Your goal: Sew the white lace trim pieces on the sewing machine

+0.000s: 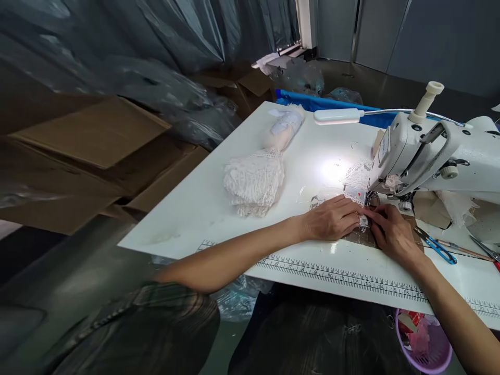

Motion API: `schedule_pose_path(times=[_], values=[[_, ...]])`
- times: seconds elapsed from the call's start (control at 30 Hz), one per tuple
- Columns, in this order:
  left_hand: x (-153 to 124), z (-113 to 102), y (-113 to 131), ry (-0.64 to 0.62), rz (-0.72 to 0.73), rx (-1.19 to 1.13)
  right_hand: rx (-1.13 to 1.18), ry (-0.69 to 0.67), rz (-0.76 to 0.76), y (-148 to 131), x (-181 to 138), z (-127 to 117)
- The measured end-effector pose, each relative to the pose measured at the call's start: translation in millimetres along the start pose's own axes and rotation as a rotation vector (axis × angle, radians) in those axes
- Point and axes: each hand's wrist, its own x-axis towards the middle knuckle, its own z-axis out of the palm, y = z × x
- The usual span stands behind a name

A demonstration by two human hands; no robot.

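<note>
Under the presser foot of the white sewing machine (394, 151) lies a piece of white lace (364, 223). My left hand (335, 217) rests on the table left of the needle, fingers together and closed on the lace. From the other side, my right hand (395, 233) pinches the lace edge, its fingertips meeting those of the left just in front of the foot. More lace (357, 177) spreads behind and left of the foot, partly covered by my left hand. The exact grip between the fingertips is small and partly hidden.
A bundle of white lace (254, 181) and a wrapped roll (287, 127) lie on the white table (187, 224). Blue thread snips (437, 246) sit right of my right hand. A lamp (338, 115) shines from behind. Cardboard boxes (94, 135) stand left; a purple basket (433, 359) is below.
</note>
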Motion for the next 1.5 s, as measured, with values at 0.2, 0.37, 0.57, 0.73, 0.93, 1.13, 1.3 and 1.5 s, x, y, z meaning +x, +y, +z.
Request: schedule_pose_path(times=[0.2, 0.37, 0.57, 0.73, 0.93, 1.13, 1.3, 1.5], values=[[-3.0, 1.4, -3.7, -0.036, 0.059, -0.078, 0.175, 0.012, 0.041, 3.1, -3.7, 0.5], [-6.8, -0.2, -7.6, -0.072, -0.006, -0.134, 0.272, 0.027, 0.021, 6.7, -5.9, -3.8], [-5.6, -1.0, -8.7, 0.042, 0.056, -0.053, 0.062, 0.051, -0.12, 8.4, -5.5, 1.6], [-6.0, 1.9, -11.3, 0.08, 0.062, -0.01, -0.123, 0.042, -0.14, 3.8, -2.3, 6.1], [-10.5, 3.0, -13.8, 0.03, -0.002, -0.069, -0.127, 0.06, -0.095, -0.6, -1.5, 10.2], [-8.6, 2.2, -10.9, 0.069, 0.047, -0.018, -0.07, 0.062, -0.048, -2.1, -3.8, 14.8], [-8.2, 0.0, -11.3, 0.036, 0.032, -0.052, 0.114, 0.082, -0.066, 2.7, -7.4, 3.1], [-7.1, -1.5, -11.9, 0.138, 0.014, -0.134, 0.193, 0.024, -0.257, 6.6, -10.3, -10.2]])
